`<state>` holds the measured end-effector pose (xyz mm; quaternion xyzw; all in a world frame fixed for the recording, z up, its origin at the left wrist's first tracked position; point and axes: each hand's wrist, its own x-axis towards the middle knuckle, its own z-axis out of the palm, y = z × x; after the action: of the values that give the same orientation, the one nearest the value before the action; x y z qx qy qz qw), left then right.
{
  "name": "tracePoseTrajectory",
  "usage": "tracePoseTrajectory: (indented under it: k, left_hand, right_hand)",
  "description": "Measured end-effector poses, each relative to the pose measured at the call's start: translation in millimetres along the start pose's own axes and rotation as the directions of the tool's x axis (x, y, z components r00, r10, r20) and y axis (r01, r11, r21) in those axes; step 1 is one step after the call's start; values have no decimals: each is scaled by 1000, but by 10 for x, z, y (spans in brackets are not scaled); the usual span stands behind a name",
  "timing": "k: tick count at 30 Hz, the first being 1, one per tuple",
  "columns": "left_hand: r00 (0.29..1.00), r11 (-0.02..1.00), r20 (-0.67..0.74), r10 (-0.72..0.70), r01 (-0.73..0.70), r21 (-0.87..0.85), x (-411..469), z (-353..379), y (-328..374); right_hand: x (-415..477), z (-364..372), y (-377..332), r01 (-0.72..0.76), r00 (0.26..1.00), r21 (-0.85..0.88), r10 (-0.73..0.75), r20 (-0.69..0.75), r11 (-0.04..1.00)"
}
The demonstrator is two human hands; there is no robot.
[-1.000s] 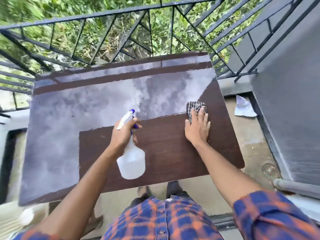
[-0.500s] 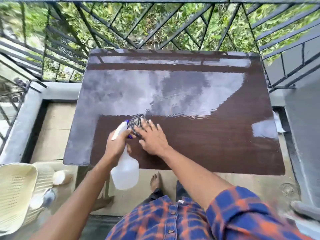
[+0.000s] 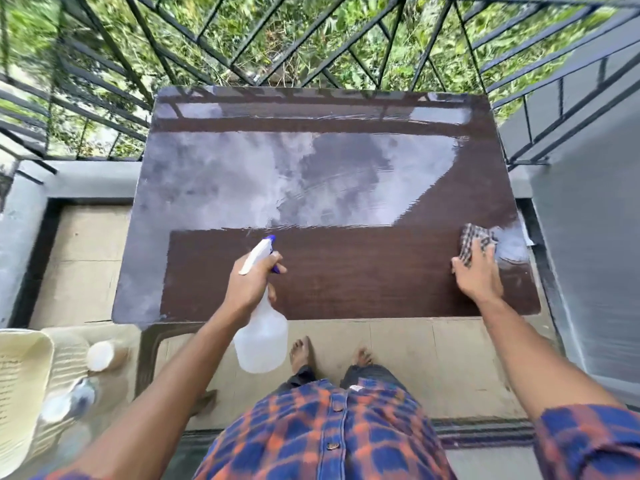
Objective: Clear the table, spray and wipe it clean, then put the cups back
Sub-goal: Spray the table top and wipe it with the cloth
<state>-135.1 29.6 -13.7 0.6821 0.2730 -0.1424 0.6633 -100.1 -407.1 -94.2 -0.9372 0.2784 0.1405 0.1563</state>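
Note:
A dark brown glossy table (image 3: 346, 278) fills the middle of the head view, its far half shining with sky reflection. My left hand (image 3: 249, 285) grips a translucent white spray bottle (image 3: 261, 344) with a blue-tipped nozzle, held over the table's near edge. My right hand (image 3: 478, 275) presses a checked cloth (image 3: 472, 240) flat on the table near its right edge. Two cups, a pale one (image 3: 102, 355) and a blurred grey one (image 3: 74, 400), lie on a cream plastic chair at the lower left.
The cream plastic chair (image 3: 20, 382) stands left of the table. A black metal railing (image 3: 242, 46) with greenery behind runs along the far side. A grey wall (image 3: 588, 237) is close on the right. My bare feet (image 3: 301, 351) stand on the tiled floor.
My right hand has swept the cloth from beside the spray bottle across to the table's right edge. The left hand has kept its hold on the bottle.

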Motion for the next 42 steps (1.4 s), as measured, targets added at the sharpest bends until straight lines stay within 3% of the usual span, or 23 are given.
tracePoseTrajectory:
  k: [5, 7, 9, 11, 13, 15, 17, 21, 24, 27, 29, 31, 33, 42]
  left_hand:
    - [1000, 1000, 12, -8, 8, 3, -84, 157, -24]
    - [1000, 1000, 6, -8, 8, 12, -119, 216, -46]
    - [1000, 1000, 0, -11, 11, 8, -158, 261, -69]
    - [1000, 1000, -2, -13, 13, 8, -218, 301, -98]
    - [1000, 1000, -4, -2, 2, 2, -287, 353, -126]
    - [1000, 1000, 1, -5, 5, -7, -349, 402, -148]
    - [1000, 1000, 3, -18, 18, 10, -382, 467, -188]
    - [1000, 999, 12, -13, 13, 40, -415, 657, -286]
    - [999, 997, 35, -40, 38, 62, -428, 875, -344]
    - [996, 996, 81, -34, 27, 85, -420, 1103, -385]
    - [994, 994, 106, -34, 23, 105, -429, 1292, -381]
    - [990, 993, 132, -42, 27, 115, -433, 1477, -367]
    - [986, 992, 158, -46, 27, 123, -445, 1660, -337]
    - [979, 984, 202, 17, -52, 171, -462, 2157, -219]
  right_hand:
    - [-235, 130, -258, -123, 990, 109, 129, -49, 986]
    - [-527, 319, -643, -9, 997, 97, 17, -75, 995]
    - [-895, 574, -1076, 211, 977, 36, -209, -48, 977]
    - [-1305, 852, -1463, 445, 893, 50, -447, 50, 894]
    - [-1688, 1129, -1678, 652, 742, 59, -652, 157, 756]
    - [-1966, 1328, -1695, 777, 612, 10, -759, 221, 629]
    - [-2036, 1394, -1539, 815, 569, -8, -799, 196, 579]
    - [-1856, 1218, -894, 793, 604, 25, -790, 107, 609]
    - [-1546, 931, -203, 714, 699, 51, -715, 18, 698]
    - [-1135, 574, 526, 471, 881, 82, -465, -83, 878]
    - [-826, 305, 973, 266, 959, 98, -253, -126, 959]
    - [-534, 57, 1257, 128, 983, 101, -112, -147, 987]
    - [-274, -122, 1343, 82, 986, 96, -66, -153, 992]
    - [330, -339, 1130, 191, 979, 149, -178, -97, 970]
